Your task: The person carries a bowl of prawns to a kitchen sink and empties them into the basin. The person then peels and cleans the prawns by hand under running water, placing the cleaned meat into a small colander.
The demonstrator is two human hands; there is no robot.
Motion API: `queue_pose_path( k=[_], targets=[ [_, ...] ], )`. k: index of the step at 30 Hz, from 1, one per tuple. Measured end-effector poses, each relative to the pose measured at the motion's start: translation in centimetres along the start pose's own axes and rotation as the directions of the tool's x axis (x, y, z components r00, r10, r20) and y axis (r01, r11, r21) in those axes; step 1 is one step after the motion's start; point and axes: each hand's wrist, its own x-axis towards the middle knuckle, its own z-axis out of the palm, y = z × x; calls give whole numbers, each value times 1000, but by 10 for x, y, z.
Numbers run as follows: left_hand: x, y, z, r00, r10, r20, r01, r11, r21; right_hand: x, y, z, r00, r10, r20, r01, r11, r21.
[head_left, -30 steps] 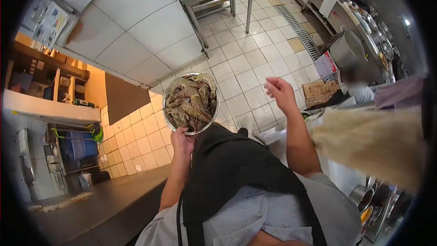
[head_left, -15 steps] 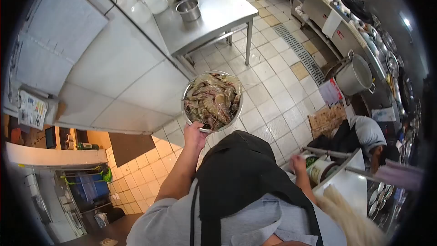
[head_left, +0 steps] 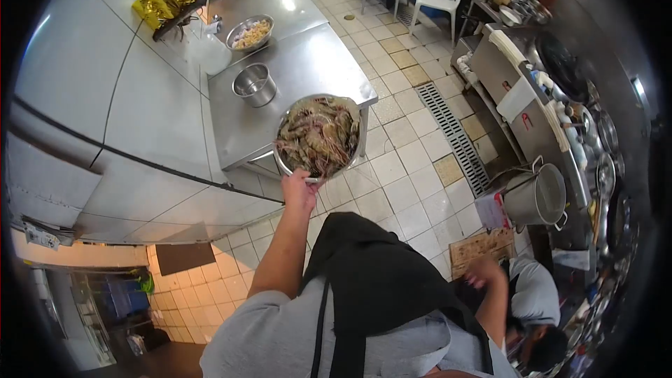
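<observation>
My left hand point(head_left: 299, 187) grips the near rim of a round metal bowl point(head_left: 363, 133), thumb over the edge. Raw prawns point(head_left: 318, 133) fill the bowl to a heap, with long feelers hanging over the side. It is held out in front of me near the corner of a steel table point(head_left: 308, 63). On that table stand an empty steel pot point(head_left: 254, 85) and a bowl of pale chopped food point(head_left: 250, 33). My right hand point(head_left: 484, 273) hangs out to the right with loosely bent fingers and nothing visible in it.
A person point(head_left: 535, 301) bends low at my right, close to my right hand. Beyond are a large stockpot point(head_left: 535, 194), a steel cooking counter point(head_left: 521, 91) with pans, and a floor drain grate point(head_left: 453, 138). White stools point(head_left: 434, 3) stand farther off. A tiled wall point(head_left: 140, 98) runs along my left.
I have moved forward, bringing the bowl of prawns closer to the steel table. My right hand has swung outward, away from the white cart, toward the crouching person's side.
</observation>
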Motion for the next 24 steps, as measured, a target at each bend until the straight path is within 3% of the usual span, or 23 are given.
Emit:
queue_pose_path(
  k=[1,3,4,5,7,9,10,13,15,16,18,20,21,22,24],
  targets=[
    [10,-3,8,999,27,-25,-27,1000,-16,-20,-59,-38,971,-181,-155,172,983,-70],
    [38,-6,21,997,66,-37,-67,997,-38,-107,-231,-77,910,-318,-266,172,873,-456],
    [48,-9,31,996,78,-46,-81,995,-51,-111,-274,-100,726,-633,-270,344,674,-654],
    [59,-10,41,993,93,-75,-97,994,-46,-160,-350,-91,738,-616,-276,290,658,-695],
    [81,-8,68,979,128,-161,-136,990,-41,-194,-437,-85,480,-873,-84,341,274,-899],
    [117,-14,84,969,156,-190,-170,984,-59,-225,-505,-71,371,-916,151,340,-17,-940],
    [129,-14,89,960,181,-214,-201,976,-77,-232,-527,-66,247,-935,253,375,-149,-915],
    [155,-4,122,939,174,-297,-187,982,-14,-264,-599,-62,344,-838,423,425,-262,-866],
    [179,0,144,925,143,-352,-138,990,40,-264,-618,-58,-150,-900,408,255,-434,-864],
    [197,0,154,907,176,-384,-197,980,-16,-260,-634,-67,-203,-870,449,235,-488,-840],
    [226,0,170,883,215,-416,-268,961,-72,-251,-667,-87,-167,-809,564,229,-588,-776],
    [247,-4,177,842,346,-415,-355,933,59,-240,-699,-117,-130,-749,649,223,-660,-717],
    [251,-3,192,859,318,-401,-371,927,-58,-230,-710,-130,-110,-723,682,224,-687,-691],
    [264,-9,190,863,315,-394,-360,932,-45,-210,-718,-146,-83,-698,711,243,-706,-665],
    [273,-4,204,833,190,-520,-293,948,-123,-192,-740,-172,-7,-611,791,288,-759,-584]
  ],
)
